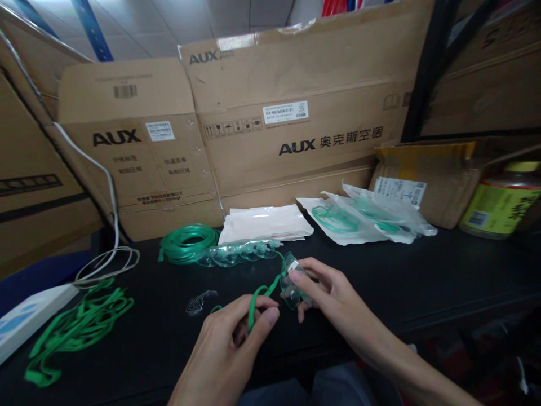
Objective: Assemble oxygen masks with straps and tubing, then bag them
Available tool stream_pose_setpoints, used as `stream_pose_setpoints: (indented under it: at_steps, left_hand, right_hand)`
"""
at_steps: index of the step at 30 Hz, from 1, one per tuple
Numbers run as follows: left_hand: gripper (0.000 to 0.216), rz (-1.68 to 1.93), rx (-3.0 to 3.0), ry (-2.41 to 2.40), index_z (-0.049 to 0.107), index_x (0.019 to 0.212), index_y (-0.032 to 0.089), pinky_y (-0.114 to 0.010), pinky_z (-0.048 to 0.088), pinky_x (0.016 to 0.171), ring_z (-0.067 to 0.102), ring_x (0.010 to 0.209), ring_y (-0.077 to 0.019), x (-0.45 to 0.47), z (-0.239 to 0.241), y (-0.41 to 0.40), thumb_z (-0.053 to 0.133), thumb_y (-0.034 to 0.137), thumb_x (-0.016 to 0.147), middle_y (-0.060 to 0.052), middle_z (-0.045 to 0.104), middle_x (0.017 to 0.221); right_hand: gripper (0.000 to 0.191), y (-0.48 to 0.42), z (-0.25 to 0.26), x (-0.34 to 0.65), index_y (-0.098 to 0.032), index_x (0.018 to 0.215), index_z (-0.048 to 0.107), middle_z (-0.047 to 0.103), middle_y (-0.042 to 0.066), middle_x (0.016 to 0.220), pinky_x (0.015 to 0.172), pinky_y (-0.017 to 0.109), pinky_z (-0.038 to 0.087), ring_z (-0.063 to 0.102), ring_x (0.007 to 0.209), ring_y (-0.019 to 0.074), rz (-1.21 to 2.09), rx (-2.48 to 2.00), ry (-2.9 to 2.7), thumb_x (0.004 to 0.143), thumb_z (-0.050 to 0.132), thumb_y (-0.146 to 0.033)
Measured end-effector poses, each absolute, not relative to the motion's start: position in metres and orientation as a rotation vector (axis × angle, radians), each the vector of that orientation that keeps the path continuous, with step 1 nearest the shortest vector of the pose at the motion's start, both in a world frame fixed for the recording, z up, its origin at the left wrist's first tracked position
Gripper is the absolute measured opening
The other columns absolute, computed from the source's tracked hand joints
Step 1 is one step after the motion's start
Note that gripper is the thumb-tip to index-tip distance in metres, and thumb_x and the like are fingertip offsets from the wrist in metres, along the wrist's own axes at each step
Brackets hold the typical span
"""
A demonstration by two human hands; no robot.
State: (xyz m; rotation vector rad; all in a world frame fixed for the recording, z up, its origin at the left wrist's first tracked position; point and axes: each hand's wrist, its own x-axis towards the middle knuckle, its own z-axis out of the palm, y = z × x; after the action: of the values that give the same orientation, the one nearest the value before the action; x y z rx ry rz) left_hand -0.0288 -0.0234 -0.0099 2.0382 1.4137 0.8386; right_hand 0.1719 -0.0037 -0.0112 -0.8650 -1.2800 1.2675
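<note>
My right hand [327,293] grips a small clear plastic mask [291,282] just above the black table [422,276]. A green elastic strap [260,296] runs from the mask down to my left hand [236,338], which pinches it between thumb and fingers. Behind the hands lies a row of clear masks [236,254] beside a coil of green tubing [183,242].
A pile of green straps [76,327] lies at the left, near a white cable [110,259] and a white box [25,318]. Sealed bags [359,217] and flat white pouches [264,223] rest before cardboard boxes [287,113]. A jar [499,200] stands at the right. A small clear piece [198,301] lies near my left hand.
</note>
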Motion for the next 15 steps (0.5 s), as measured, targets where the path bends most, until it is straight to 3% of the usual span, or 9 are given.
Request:
stream_pose_setpoints:
  at_steps: [4,12,15]
  left_hand:
    - [0.051,0.893,1.942,1.449,0.073,0.098,0.020,-0.022,0.037,0.058,0.051,0.064,-0.0145,-0.0313,-0.0104,-0.0207,0.049,0.064,0.092,0.000,0.061,0.072]
    - [0.063,0.988,1.818,1.460,0.066,0.082,0.019,-0.025,0.032,0.053,0.038,0.050,-0.0144,-0.0360,-0.0104,-0.0208,0.024,0.061,0.101,0.005,0.034,0.050]
    - [0.057,0.975,1.902,1.470,0.068,0.081,0.020,-0.027,0.040,0.063,0.048,0.054,-0.0156,-0.0362,-0.0074,-0.0206,0.028,0.055,0.102,0.004,0.044,0.051]
  right_hand:
    - [0.040,-0.0038,-0.0121,0.1687,-0.015,0.095,0.063,0.066,0.003,0.081,0.052,0.024,0.054,0.059,0.063,0.0124,1.254,-0.857,-1.342,0.082,0.073,-0.052]
    - [0.042,-0.0028,-0.0146,0.1710,-0.015,0.095,0.063,0.065,0.004,0.082,0.054,0.025,0.055,0.064,0.072,0.0163,1.262,-0.883,-1.380,0.082,0.073,-0.054]
    - [0.041,-0.0041,-0.0139,0.1707,-0.015,0.096,0.063,0.066,0.004,0.083,0.055,0.025,0.055,0.062,0.067,0.0139,1.253,-0.897,-1.411,0.084,0.071,-0.053]
